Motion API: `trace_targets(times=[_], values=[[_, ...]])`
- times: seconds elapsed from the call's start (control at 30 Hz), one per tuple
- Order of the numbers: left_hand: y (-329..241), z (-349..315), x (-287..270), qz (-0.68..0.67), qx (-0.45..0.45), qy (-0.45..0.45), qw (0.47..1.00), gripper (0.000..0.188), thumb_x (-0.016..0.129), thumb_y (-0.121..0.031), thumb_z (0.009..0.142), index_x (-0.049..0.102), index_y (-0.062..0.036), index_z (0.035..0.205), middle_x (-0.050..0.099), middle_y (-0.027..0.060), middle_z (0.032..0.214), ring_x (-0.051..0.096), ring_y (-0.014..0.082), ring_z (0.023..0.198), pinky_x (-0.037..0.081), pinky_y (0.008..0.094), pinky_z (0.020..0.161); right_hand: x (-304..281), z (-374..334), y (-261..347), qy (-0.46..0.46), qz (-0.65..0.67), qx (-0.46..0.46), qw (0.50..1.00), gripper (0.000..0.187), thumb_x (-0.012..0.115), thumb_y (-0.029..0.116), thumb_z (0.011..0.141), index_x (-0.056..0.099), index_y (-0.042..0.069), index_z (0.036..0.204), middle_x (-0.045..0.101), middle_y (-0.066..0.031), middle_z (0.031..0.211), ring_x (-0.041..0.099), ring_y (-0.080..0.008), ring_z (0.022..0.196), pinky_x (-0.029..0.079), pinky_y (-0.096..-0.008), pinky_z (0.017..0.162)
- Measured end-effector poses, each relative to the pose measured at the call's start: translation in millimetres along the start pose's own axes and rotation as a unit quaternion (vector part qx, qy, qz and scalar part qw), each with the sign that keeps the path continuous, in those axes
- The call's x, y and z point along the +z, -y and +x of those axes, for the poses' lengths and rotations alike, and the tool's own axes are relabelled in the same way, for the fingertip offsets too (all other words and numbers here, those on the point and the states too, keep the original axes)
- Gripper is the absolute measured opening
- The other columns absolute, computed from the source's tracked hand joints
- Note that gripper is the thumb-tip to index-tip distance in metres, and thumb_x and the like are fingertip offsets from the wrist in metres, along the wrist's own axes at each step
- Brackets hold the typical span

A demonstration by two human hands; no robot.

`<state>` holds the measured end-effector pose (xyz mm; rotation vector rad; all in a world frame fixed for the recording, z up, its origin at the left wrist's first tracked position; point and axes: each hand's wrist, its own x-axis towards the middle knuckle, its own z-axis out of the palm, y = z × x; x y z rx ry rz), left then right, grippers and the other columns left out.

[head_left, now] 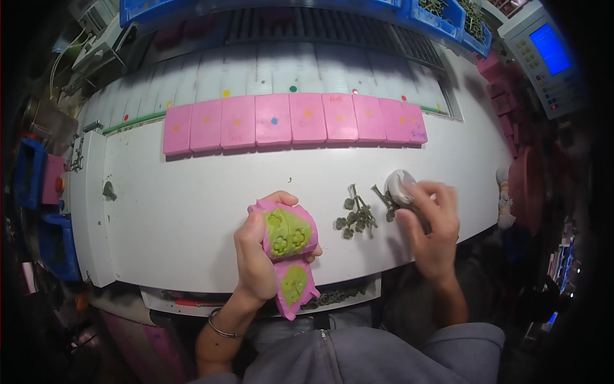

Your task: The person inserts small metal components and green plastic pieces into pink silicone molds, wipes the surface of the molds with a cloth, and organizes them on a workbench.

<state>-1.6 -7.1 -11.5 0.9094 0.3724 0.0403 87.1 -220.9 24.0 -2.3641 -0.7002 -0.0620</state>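
My left hand (253,246) grips a pink rubber mold (313,242), its thumb on the near side and fingers curled behind. The mold is spread open, showing yellow-green hollows with small clover-like shapes; a smaller pink flap (293,289) hangs below. My right hand (436,224) is over the table to the right, slightly blurred, thumb and fingers apart. Its fingertips overlap the edge of a round white cloth pouch (399,186); whether they touch it is unclear. Beside it lie small dark green molded sprigs (357,214), a few partly under the hand.
A row of pink blocks (274,120) with coloured dots crosses the white table (173,211), before pale slats (256,70). Blue bins (470,29) stand at the far edge, a machine with a blue screen (549,48) at far right. An open drawer (160,299) lies below the near edge.
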Motion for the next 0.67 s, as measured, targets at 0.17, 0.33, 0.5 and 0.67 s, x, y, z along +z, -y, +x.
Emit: trace_targets(times=[0.17, 0.33, 0.5, 0.67], values=[[3, 8, 11, -0.009, 0.025, 0.047, 0.999, 0.05, 0.022, -0.039, 0.094, 0.043, 0.0014, 0.113, 0.057, 0.012, 0.071, 0.059, 0.0188, 0.06, 0.049, 0.0301, 0.057, -27, -3, -24, 0.151, -0.16, 0.019, 0.975, 0.061, 0.051, -0.012, 0.075, 0.039, 0.0, 0.134, 0.045, -0.0194, 0.128, 0.047, -0.0341, 0.113, 0.039, -0.0392, 0.095], [6, 11, 17, 0.02, 0.03, 0.034, 0.999, 0.048, 0.023, -0.037, 0.094, 0.043, 0.0017, 0.114, 0.058, 0.0126, 0.071, 0.058, 0.0176, 0.059, 0.049, 0.0292, 0.056, -21, 4, 26, -0.009, -0.093, -0.143, 0.985, 0.056, 0.058, -0.009, 0.066, 0.055, -0.001, 0.122, 0.05, -0.0202, 0.128, 0.053, -0.0301, 0.098, 0.044, -0.0351, 0.081], [9, 22, 16, 0.145, 0.141, 0.03, 0.979, 0.045, 0.023, -0.031, 0.095, 0.043, 0.0029, 0.116, 0.059, 0.011, 0.077, 0.059, 0.0155, 0.065, 0.05, 0.0283, 0.055, 10, -3, 47, 0.057, -0.143, -0.298, 0.942, 0.051, 0.064, 0.002, 0.064, 0.062, 0.007, 0.115, 0.054, -0.0142, 0.126, 0.052, -0.0244, 0.094, 0.041, -0.0328, 0.074], [-2, 16, 24, 0.065, 0.047, 0.025, 0.996, 0.044, 0.025, -0.032, 0.096, 0.042, 0.001, 0.118, 0.058, 0.0104, 0.079, 0.06, 0.0143, 0.064, 0.05, 0.0266, 0.054, 11, 2, 41, 0.001, -0.084, -0.268, 0.96, 0.048, 0.062, 0.0, 0.065, 0.063, 0.008, 0.112, 0.056, -0.0123, 0.124, 0.052, -0.0229, 0.094, 0.04, -0.0319, 0.074]])
